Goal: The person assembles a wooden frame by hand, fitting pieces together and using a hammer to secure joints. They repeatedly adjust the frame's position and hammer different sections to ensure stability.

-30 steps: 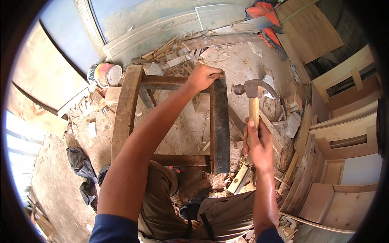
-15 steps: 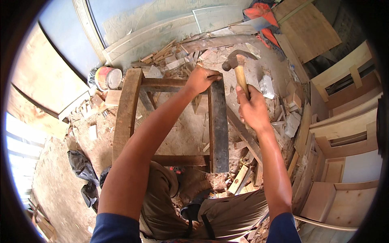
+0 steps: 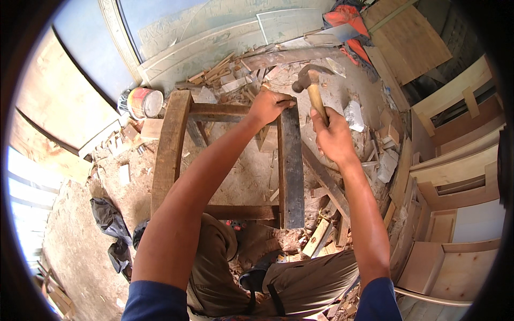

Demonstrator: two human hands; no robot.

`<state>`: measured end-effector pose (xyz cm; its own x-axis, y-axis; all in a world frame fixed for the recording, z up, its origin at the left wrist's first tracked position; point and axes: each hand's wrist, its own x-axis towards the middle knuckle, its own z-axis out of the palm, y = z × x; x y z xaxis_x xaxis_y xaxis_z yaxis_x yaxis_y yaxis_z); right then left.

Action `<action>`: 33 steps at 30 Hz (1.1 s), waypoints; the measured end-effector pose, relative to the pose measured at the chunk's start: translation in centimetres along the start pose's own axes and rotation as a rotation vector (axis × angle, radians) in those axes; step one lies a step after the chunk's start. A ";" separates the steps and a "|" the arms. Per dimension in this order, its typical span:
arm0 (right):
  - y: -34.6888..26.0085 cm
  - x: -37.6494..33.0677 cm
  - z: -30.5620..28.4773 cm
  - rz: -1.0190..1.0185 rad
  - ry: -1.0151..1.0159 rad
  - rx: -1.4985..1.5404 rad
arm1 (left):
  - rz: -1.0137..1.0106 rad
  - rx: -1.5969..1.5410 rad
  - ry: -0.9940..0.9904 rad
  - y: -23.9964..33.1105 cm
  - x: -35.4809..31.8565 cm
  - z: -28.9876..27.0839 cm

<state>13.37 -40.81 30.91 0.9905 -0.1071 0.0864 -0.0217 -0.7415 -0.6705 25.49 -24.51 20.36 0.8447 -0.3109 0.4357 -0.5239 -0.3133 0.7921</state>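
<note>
A claw hammer (image 3: 318, 101) with a dark steel head and a wooden handle is gripped in my right hand (image 3: 334, 138). Its head is raised just right of the far end of a dark, weathered board (image 3: 292, 171). At that end my left hand (image 3: 270, 105) rests with thumb and fingers pinched together. Whatever they pinch, if anything, is too small to make out. The board forms the right side of a rough wooden frame (image 3: 170, 142), which stands in front of my knees. My left forearm crosses over the frame and hides part of it.
Wood offcuts (image 3: 230, 80) litter the ground beyond the frame. A paint bucket (image 3: 145, 102) lies at the far left, and black plastic (image 3: 110, 219) nearer. Pale wooden cabinet frames (image 3: 455, 176) line the right side. A slanting timber (image 3: 325, 182) sits right of the board.
The whole view has shifted very slightly. My left hand stays pinched at the board's end, and the hammer stays raised in my right hand in nearly the same place.
</note>
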 end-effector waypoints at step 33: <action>-3.1 -0.1 -2.7 0.128 -0.096 0.079 | -0.668 1.115 0.050 -2.3 -10.7 -14.7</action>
<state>12.93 -40.31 35.01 0.9888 -0.1308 -0.0719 -0.1417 -0.6711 -0.7277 19.27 -7.24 20.19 0.9666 0.2199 0.1316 0.2091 -0.9736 0.0916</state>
